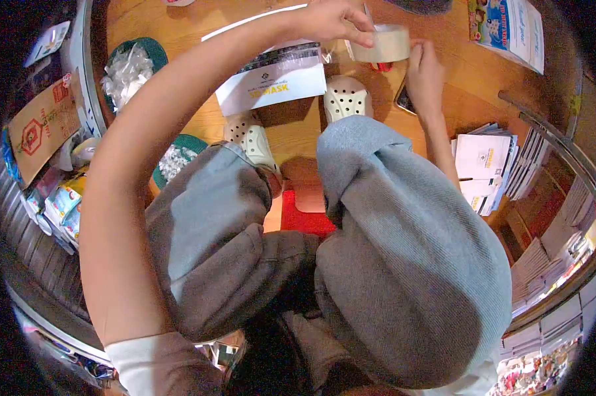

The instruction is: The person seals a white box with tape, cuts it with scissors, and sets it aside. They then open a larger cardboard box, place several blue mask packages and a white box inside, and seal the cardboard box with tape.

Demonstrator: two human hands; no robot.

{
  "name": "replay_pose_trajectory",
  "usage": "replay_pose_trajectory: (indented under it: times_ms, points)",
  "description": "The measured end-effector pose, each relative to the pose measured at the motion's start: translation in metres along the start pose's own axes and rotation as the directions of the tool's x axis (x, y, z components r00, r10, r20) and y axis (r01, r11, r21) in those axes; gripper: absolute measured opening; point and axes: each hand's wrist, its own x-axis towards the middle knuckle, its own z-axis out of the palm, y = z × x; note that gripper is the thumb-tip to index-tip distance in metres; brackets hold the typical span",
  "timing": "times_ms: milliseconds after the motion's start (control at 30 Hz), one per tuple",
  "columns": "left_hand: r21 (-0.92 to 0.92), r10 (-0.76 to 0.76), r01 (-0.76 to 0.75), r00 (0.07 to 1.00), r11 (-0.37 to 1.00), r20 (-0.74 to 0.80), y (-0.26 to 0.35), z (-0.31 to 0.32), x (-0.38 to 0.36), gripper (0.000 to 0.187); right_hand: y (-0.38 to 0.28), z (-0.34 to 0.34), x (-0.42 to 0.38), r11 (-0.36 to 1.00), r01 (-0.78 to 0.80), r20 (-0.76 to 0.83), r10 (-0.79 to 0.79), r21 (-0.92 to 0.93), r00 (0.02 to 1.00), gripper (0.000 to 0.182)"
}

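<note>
A wide roll of packing tape [389, 46], pale and slightly blurred, is held up at the top between my two hands. My left hand [334, 23] pinches the roll at its left side, thumb and fingers closed. On the opposite side, my right hand [424, 76] has its curled fingertips against the roll's edge; part of its grip is hidden. A small red object [381, 66] shows just below the tape. Left of it on the floor lies a white printed box or packet [271, 92] marked "MASK", with a dark band and shiny clear film across it.
A phone [405, 100] lies under my right wrist. Stacked white printed packets [483, 165] stand at right, near a metal rail [555, 142]. Green-rimmed containers with white filling [129, 69] sit left. A red stool [304, 214] shows between my legs.
</note>
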Motion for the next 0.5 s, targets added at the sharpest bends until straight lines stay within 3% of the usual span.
replay_pose_trajectory:
  times_ms: [33, 67, 167, 267, 300, 400, 467, 500]
  points:
    - [0.047, 0.111, -0.109, 0.994, 0.993, -0.026, -0.005, 0.003, 0.003, 0.029, 0.005, 0.003, -0.008, 0.995, -0.074, 0.114, 0.082, -0.072, 0.99, 0.02]
    - [0.095, 0.22, -0.214, 0.974, 0.972, -0.048, -0.01, 0.006, 0.005, 0.03, 0.012, 0.009, -0.014, 0.994, -0.105, 0.128, 0.11, -0.04, 0.986, 0.021]
    - [0.083, 0.18, -0.173, 0.979, 0.982, -0.094, -0.005, 0.004, 0.001, 0.031, 0.02, 0.022, -0.021, 0.987, -0.155, 0.234, 0.142, 0.038, 0.962, 0.023]
    - [0.108, 0.089, -0.077, 0.989, 0.991, -0.115, -0.004, 0.004, 0.003, 0.032, 0.024, 0.046, -0.026, 0.975, -0.083, 0.29, 0.143, -0.208, 0.946, 0.024]
    - [0.112, 0.106, -0.094, 0.988, 0.989, -0.111, -0.004, 0.004, 0.003, 0.032, 0.025, 0.053, -0.027, 0.983, 0.068, 0.239, -0.025, -0.171, 0.971, 0.031]
    - [0.113, 0.176, -0.163, 0.978, 0.98, -0.109, -0.008, 0.004, 0.004, 0.033, 0.023, 0.057, -0.026, 0.994, -0.035, 0.245, 0.059, -0.099, 0.968, 0.035]
    - [0.1, 0.26, -0.249, 0.958, 0.963, -0.122, -0.018, 0.006, 0.008, 0.034, 0.015, 0.05, -0.022, 0.979, 0.059, 0.292, 0.0, -0.195, 0.956, 0.036]
    - [0.096, 0.211, -0.201, 0.971, 0.975, -0.114, -0.014, 0.006, 0.006, 0.034, 0.014, 0.048, -0.021, 0.964, 0.107, 0.318, -0.026, -0.242, 0.948, 0.037]
